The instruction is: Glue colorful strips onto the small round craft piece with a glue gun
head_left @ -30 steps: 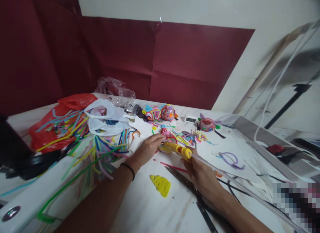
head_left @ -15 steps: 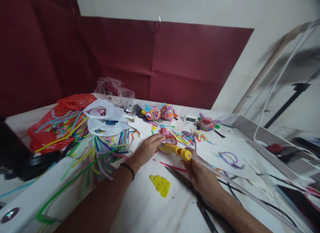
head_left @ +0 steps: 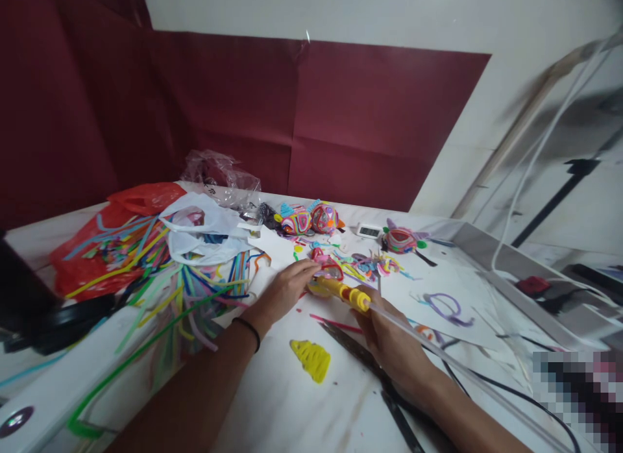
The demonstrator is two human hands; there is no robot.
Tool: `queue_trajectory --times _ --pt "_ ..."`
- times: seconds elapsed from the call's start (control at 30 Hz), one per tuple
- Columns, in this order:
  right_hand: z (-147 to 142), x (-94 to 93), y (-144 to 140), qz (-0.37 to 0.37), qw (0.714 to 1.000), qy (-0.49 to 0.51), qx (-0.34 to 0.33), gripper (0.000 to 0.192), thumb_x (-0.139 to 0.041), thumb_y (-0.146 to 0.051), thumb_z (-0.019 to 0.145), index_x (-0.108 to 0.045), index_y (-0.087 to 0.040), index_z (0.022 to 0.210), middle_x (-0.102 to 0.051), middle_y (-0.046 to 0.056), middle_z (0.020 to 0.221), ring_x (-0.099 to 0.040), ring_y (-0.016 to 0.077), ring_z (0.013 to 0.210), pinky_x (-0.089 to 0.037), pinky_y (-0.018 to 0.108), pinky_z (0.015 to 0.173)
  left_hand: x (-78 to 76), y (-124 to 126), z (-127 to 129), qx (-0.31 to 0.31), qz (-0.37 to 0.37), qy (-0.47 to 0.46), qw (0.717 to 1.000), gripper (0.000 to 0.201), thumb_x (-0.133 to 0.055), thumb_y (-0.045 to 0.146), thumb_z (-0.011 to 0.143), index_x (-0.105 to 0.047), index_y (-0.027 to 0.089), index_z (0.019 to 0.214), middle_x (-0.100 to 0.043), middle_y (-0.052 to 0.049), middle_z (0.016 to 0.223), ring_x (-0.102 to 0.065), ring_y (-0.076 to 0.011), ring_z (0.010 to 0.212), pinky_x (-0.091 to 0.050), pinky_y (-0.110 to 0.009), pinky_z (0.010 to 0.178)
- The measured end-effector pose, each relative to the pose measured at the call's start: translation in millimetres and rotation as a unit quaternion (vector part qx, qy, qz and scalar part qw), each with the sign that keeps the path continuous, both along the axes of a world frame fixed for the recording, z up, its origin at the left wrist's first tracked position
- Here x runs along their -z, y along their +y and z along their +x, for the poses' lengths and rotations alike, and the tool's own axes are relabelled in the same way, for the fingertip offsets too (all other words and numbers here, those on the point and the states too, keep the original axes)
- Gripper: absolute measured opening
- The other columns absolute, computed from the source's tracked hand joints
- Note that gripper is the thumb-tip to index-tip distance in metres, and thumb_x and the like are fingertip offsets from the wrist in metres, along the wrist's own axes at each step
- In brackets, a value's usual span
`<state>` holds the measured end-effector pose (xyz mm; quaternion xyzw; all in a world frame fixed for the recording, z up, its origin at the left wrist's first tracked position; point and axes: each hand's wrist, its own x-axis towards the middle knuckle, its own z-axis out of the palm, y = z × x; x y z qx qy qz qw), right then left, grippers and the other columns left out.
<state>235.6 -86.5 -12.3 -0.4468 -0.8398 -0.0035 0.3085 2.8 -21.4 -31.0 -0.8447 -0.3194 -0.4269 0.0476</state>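
Note:
My right hand (head_left: 389, 339) grips a yellow glue gun (head_left: 343, 293) with a clear glue stick trailing out of its back end. Its tip rests against a small red and pink strip piece (head_left: 327, 266) on the white table. My left hand (head_left: 285, 289) lies flat beside that piece, its fingertips touching it. A black band sits on my left wrist. A yellow coiled shape (head_left: 311, 359) lies on the table between my forearms.
A heap of coloured strips (head_left: 195, 281) spills from white and red bags (head_left: 121, 235) at the left. Finished colourful figures (head_left: 311, 218) stand at the back. A white sheet with a purple loop (head_left: 445, 307) lies right. Black scissors (head_left: 370, 368) lie under my right wrist.
Both hands stay where they were on the piece and the glue gun. Only the head view has drifted slightly.

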Motion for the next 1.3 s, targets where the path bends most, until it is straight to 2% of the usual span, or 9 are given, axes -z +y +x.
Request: queue_trajectory --times 0.23,0.43,0.67,1.3 --pt "0.6 -3.9 -5.2 0.013 1.000 -0.013 -0.004 0.018 -0.036 -0.019 0.094 -0.049 -0.022 0.106 -0.063 0.008 0.087 -0.059 0.0224 0.076 -0.047 0.033 0.066 -1.1 -0.3 0.3 0.010 0.010 -0.003 1.000 0.037 -0.039 0.010 0.093 -0.056 0.018 0.125 -0.062 -0.011 0.122 -0.059 -0.0185 0.115 -0.052 -0.037 0.100" --pt "0.5 -4.9 -3.6 0.026 0.999 -0.023 -0.013 0.020 -0.036 -0.018 0.094 -0.045 -0.021 0.111 -0.063 0.009 0.096 -0.060 0.0218 0.078 -0.047 0.033 0.067 -2.0 -1.0 0.3 0.010 0.011 -0.005 1.000 0.037 -0.038 0.010 0.094 -0.057 0.017 0.124 -0.062 -0.011 0.121 -0.059 -0.0183 0.116 -0.052 -0.036 0.100" --pt "-1.6 -4.2 0.7 0.047 0.998 -0.031 0.002 0.021 -0.035 -0.018 0.095 -0.046 -0.019 0.112 -0.063 0.008 0.088 -0.059 0.0213 0.074 -0.046 0.031 0.063 -0.6 -0.4 0.3 0.004 -0.007 -0.002 1.000 0.037 -0.040 0.007 0.092 -0.057 0.016 0.124 -0.062 -0.011 0.122 -0.058 -0.0182 0.116 -0.050 -0.036 0.102" --pt "-0.2 -6.2 -4.4 0.021 0.999 -0.048 0.007 0.022 -0.032 -0.019 0.096 -0.046 -0.020 0.113 -0.063 0.009 0.089 -0.059 0.0230 0.076 -0.047 0.033 0.066 -1.5 -0.9 0.6 0.007 -0.001 -0.001 1.000 0.037 -0.039 0.007 0.092 -0.057 0.015 0.123 -0.062 -0.011 0.121 -0.059 -0.0180 0.116 -0.050 -0.035 0.101"
